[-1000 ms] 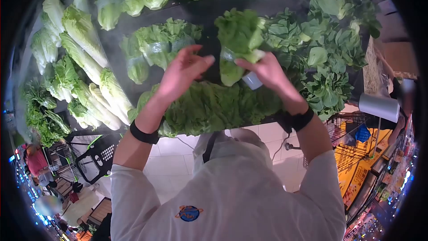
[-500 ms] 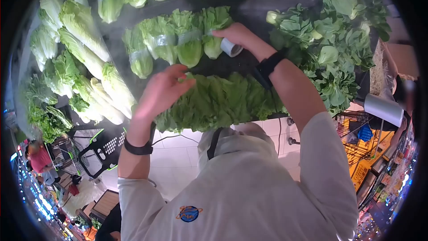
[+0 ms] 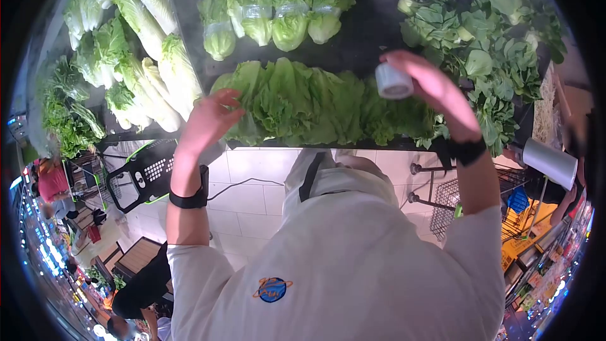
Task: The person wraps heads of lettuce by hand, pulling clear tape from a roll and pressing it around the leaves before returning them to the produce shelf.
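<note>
In my right hand (image 3: pixel 435 88) is a white roll of tape (image 3: pixel 394 83), held above the right end of a row of loose leaf lettuce (image 3: pixel 297 104). My left hand (image 3: pixel 209 121) is empty, fingers apart and curved, beside the left end of that same row. Behind the row, several lettuce heads (image 3: pixel 290 28) lie side by side, each with a clear band around its middle. Black straps circle both of my wrists.
Napa cabbages (image 3: pixel 142 22) are piled on the left of the dark display shelf (image 3: pixel 366 35). Leafy greens (image 3: pixel 480 63) fill the right side. Below stand a black-and-green cart (image 3: pixel 148 173) and a wire basket (image 3: pixel 445 211). A larger plastic roll (image 3: pixel 549 161) is at the right; people are at the lower left.
My right hand has left the rightmost banded lettuce and moved right and toward me with the tape roll. My left hand has drawn back left, and the view has shifted.
</note>
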`<state>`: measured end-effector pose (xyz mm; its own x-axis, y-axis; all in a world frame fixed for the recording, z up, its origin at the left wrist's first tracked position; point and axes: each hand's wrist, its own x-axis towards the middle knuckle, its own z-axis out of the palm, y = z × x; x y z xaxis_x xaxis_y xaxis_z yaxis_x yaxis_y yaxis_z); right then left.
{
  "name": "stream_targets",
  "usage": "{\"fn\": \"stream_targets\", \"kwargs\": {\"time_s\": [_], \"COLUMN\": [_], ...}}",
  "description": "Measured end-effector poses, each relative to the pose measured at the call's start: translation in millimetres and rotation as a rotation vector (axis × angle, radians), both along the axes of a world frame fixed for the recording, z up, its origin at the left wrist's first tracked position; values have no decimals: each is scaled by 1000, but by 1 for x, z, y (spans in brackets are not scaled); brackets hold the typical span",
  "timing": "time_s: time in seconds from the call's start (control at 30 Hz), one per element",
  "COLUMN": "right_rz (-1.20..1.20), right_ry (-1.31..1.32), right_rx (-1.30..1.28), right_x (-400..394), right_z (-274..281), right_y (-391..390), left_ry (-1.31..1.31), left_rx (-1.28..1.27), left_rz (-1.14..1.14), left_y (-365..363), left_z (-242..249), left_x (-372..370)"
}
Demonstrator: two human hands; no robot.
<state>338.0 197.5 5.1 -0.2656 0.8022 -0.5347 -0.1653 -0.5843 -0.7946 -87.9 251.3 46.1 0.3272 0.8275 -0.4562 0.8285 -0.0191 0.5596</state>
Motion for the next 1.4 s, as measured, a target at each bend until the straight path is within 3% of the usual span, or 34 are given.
{"fn": "stream_targets", "kwargs": {"time_s": [0.1,0.17,0.2,0.27,0.3,0.4,0.47,0.53,0.57,0.63,0.77,0.87,0.93,0.97,1.0,1.07,1.13,1.17,1.2,1.27,1.33,1.4], "right_rz": [-1,-19,-127,-267,-319,-443,-503,-572,-606,-655,-709,-780,-669,-698,-582,-529,-348,-167,-133,54,-344,-259], "right_ry": [-181,-264,-157,-52,-15,35,-15,-32,-36,-16,6,63,185,163,184,201,265,417,363,513,592,629], "right_rx": [-12,-57,-110,-150,-112,-14,63,111,130,141,158,137,164,124,137,111,61,76,55,110,100,154], "right_x": [-2,-2,-4,-5,-7,-7,-1,7,11,18,32,40,46,42,44,33,21,23,8,2,-33,-32], "right_z": [13,4,-6,-12,-12,-5,1,7,7,10,5,-1,0,0,6,13,31,9,29,9,63,52], "right_y": [-73,-113,-131,-162,-176,-215,-238,-257,-267,-284,-307,-305,-295,-288,-281,-261,-245,-237,-233,-222,-224,-220], "left_ry": [-16,70,63,555,621,674,680,-500,-497,110,416,-88,-177,-214,-248,-253,-228,-284,-291,-317,-365,-407], "left_rx": [68,229,234,267,412,278,254,-93,-88,-196,-124,162,159,372,583,757,1041,1212,1218,1327,1327,1288], "left_rz": [82,-62,-80,-311,-518,-442,-540,-364,-393,-268,-136,-126,-100,-232,-363,-510,-696,-813,-808,-1071,-1067,-1160], "left_y": [-4,2,2,6,14,9,21,29,27,24,31,19,12,5,-15,-56,-74,-81,-89,-107,-126,-137], "left_z": [-9,-10,-12,-21,-58,-52,-68,-79,-63,-24,1,31,47,53,69,100,98,97,99,102,100,99], "left_x": [21,53,69,102,98,133,117,88,97,116,128,122,128,132,146,172,177,187,194,203,210,210]}}
